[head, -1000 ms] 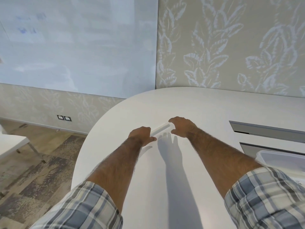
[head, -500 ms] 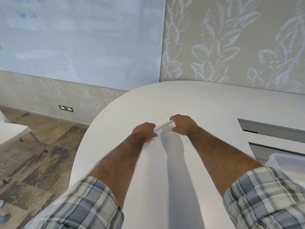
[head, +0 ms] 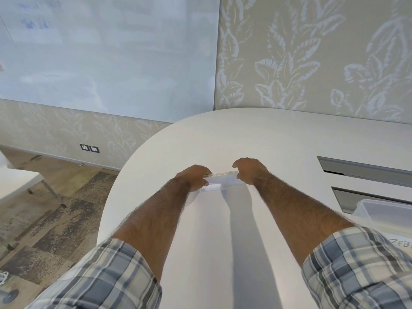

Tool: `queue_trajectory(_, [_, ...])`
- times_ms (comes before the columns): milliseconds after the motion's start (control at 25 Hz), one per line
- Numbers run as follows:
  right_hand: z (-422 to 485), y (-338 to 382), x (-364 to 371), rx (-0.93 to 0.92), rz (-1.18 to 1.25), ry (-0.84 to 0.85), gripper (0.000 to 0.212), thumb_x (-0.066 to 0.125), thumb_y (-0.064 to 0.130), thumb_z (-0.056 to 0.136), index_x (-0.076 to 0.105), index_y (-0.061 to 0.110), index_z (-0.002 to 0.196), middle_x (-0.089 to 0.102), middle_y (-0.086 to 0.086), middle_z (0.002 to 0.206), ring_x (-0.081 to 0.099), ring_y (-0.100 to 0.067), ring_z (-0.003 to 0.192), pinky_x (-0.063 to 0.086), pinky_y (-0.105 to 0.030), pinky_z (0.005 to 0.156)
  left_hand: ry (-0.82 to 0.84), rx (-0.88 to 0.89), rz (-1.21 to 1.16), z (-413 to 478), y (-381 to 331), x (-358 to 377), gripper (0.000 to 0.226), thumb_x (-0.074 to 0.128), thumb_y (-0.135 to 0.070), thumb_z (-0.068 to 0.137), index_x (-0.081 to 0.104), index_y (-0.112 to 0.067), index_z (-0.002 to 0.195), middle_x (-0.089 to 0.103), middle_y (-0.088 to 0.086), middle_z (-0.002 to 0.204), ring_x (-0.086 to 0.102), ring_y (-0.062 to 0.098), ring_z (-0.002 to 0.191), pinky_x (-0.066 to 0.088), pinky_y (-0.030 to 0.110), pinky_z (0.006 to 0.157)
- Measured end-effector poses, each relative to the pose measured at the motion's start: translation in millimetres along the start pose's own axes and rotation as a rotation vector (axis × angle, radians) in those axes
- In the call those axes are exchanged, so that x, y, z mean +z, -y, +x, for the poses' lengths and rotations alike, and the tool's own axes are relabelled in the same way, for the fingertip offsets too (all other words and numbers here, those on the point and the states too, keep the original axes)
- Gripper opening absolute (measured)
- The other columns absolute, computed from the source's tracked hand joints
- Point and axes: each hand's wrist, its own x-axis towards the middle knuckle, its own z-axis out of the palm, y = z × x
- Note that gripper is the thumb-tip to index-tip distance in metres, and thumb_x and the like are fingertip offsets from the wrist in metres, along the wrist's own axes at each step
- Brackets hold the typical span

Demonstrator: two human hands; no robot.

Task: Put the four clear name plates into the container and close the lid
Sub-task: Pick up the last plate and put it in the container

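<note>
A clear name plate (head: 224,179) is held lifted just above the white table (head: 223,139), near its rounded left end. My left hand (head: 193,177) grips the plate's left end and my right hand (head: 250,170) grips its right end. The plate lies roughly level between the hands, with its shadow on the table below. The clear plastic container (head: 383,214) stands open at the right edge of the view, partly cut off. No other name plates show.
Two grey cable hatches (head: 365,171) are set into the table at the right, behind the container. A sheet with handwriting (head: 403,245) lies by the container. The table's curved edge drops to the floor at the left, where a white chair (head: 20,184) stands.
Both hands closed on the plate's ends and raised it off the table, turning it from slanted to roughly level. The view shifted slightly left.
</note>
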Motion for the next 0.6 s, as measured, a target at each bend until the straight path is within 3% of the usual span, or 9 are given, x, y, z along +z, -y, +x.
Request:
queue_trajectory(280, [-14, -3, 13, 0.010, 0.108, 0.023, 0.045, 0.052, 0.011, 0.092, 0.055, 0.021, 0.136, 0.053, 0.001, 0.143, 0.049, -0.021, 0.131, 0.038, -0.035, 0.110, -0.024, -0.023, 0.029, -13, 0, 6, 0.053, 0.068, -0.037, 0.088, 0.055, -0.026, 0.138, 0.054, -0.008, 0.141, 0.047, 0.016, 0.132, 0.042, 0.043, 0.107])
queue_trajectory(600, [-36, -7, 18, 0.034, 0.154, -0.005, 0.043, 0.057, 0.012, 0.090, 0.057, 0.021, 0.132, 0.057, -0.002, 0.136, 0.052, -0.021, 0.126, 0.041, -0.033, 0.105, -0.043, -0.004, 0.041, -29, -8, 9, 0.045, 0.072, -0.036, 0.083, 0.064, -0.026, 0.126, 0.061, -0.008, 0.131, 0.054, 0.016, 0.124, 0.047, 0.041, 0.101])
